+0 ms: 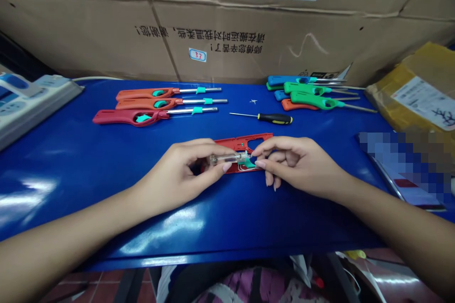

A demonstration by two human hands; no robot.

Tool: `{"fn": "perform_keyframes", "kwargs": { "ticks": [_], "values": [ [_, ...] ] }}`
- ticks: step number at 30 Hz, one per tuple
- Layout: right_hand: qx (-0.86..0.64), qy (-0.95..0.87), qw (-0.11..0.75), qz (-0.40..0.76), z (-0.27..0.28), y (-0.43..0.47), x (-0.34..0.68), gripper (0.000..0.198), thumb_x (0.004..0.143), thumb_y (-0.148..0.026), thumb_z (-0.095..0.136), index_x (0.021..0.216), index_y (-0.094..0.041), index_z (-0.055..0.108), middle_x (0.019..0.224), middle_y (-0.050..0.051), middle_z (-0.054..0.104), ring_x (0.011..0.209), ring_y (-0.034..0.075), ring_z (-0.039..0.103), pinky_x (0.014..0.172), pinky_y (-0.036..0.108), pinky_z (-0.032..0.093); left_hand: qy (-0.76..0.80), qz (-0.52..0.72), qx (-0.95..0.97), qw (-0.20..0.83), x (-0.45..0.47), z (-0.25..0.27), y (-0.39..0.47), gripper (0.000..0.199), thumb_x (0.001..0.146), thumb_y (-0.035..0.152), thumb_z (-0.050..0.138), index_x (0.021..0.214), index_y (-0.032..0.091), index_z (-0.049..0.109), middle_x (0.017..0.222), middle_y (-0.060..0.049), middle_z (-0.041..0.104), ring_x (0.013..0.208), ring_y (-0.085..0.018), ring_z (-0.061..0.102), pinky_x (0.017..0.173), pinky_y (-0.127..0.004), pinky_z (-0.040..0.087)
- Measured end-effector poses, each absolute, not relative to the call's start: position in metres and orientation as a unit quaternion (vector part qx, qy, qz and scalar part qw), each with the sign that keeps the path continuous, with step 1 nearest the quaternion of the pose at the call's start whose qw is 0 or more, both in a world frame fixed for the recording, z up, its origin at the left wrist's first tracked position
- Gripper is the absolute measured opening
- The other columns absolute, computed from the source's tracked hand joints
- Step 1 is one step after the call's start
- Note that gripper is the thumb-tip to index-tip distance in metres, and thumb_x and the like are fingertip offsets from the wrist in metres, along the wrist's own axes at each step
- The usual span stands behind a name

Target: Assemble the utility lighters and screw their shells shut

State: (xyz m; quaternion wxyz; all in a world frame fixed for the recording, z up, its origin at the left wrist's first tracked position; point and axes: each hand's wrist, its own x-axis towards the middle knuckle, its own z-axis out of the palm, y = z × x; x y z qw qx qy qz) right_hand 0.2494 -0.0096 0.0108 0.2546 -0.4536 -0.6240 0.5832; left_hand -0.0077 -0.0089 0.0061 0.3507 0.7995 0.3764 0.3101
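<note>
My left hand (192, 165) is closed around a clear fuel tank (225, 158), thumb on the near side and fingers behind. At the tank's right end sits a green trigger (248, 163) with thin white wires. The thumb and forefinger of my right hand (289, 161) pinch close about that trigger; the exact contact is hard to see. Under and behind these parts lie the red casing halves (241, 142) of a lighter, partly covered by my hands. Beyond them a black and yellow screwdriver (275, 118) rests on the table, with a few small screws (253, 101) behind it.
Three red and orange lighters (142, 116) lie at the back left of the blue table (142, 241). Several green, blue and orange ones (313, 100) are piled back right. A power strip (35, 104), a large cardboard box (106, 33) and a yellow parcel (412, 80) border the area.
</note>
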Motion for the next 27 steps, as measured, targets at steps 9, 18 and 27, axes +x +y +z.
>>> {"fn": "perform_keyframes", "kwargs": {
  "ticks": [9, 18, 27],
  "values": [
    [-0.433, -0.645, 0.289, 0.560, 0.0092, -0.0091, 0.2490, 0.017, 0.092, -0.031, 0.068, 0.100, -0.016, 0.067, 0.069, 0.001, 0.071, 0.060, 0.014, 0.072, 0.056, 0.022, 0.061, 0.406, 0.306, 0.756, 0.413, -0.0051, 0.0065, -0.0057, 0.023, 0.094, 0.031, 0.067, 0.112, 0.024, 0.078, 0.100, -0.003, 0.077, 0.083, -0.015, 0.071, 0.063, -0.022, 0.052],
    [-0.394, -0.771, 0.335, 0.372, 0.0055, -0.0118, 0.2495, 0.015, 0.094, -0.021, 0.065, 0.094, -0.014, 0.078, 0.069, 0.000, 0.068, 0.043, 0.005, 0.057, 0.042, 0.017, 0.046, 0.405, 0.287, 0.749, 0.439, -0.0041, 0.0092, -0.0082, 0.021, 0.095, 0.032, 0.067, 0.110, 0.023, 0.077, 0.100, -0.003, 0.076, 0.085, -0.014, 0.070, 0.068, -0.022, 0.052],
    [-0.361, -0.811, 0.343, 0.308, 0.0037, -0.0119, 0.2497, 0.014, 0.093, -0.013, 0.065, 0.095, -0.013, 0.078, 0.069, 0.001, 0.071, 0.051, 0.006, 0.057, 0.049, 0.019, 0.045, 0.391, 0.277, 0.770, 0.420, -0.0056, 0.0097, -0.0082, 0.020, 0.096, 0.030, 0.066, 0.111, 0.024, 0.077, 0.103, -0.003, 0.075, 0.086, -0.014, 0.068, 0.068, -0.023, 0.051]
  ]
}}
